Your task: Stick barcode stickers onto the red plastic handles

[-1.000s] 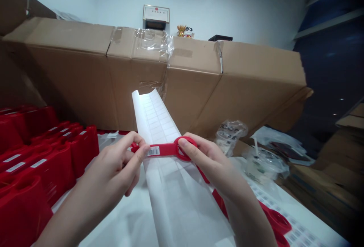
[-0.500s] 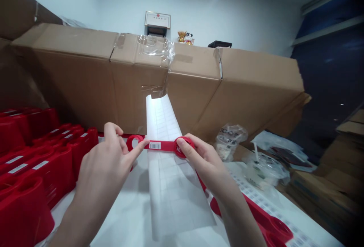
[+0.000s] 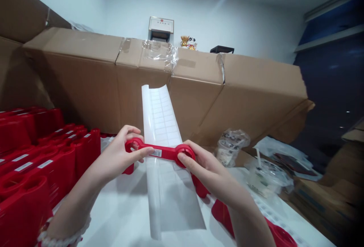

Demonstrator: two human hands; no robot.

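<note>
A red plastic part [image 3: 170, 153] with a ring at each end is held level across the middle of the view. A small white barcode label [image 3: 157, 152] is on its face. My left hand [image 3: 113, 160] is closed around the left end, its thumb lying along the part up to the label and its fingers behind. My right hand [image 3: 212, 169] pinches the right ring, thumb in front. Just behind the part, a long white sheet of labels [image 3: 173, 205] with a curled left edge slopes over the table.
Several red parts with white labels [image 3: 45, 163] stand stacked at left. More red parts [image 3: 223, 214] lie under my right forearm. Cardboard [image 3: 85, 88] walls off the back. Bagged drink cups [image 3: 263, 180] stand right, on the white table [image 3: 122, 213].
My left hand has lowered and turned, its fingers now closed around the part's left end and its thumb on the label. The part tilts slightly. The view has shifted a little.
</note>
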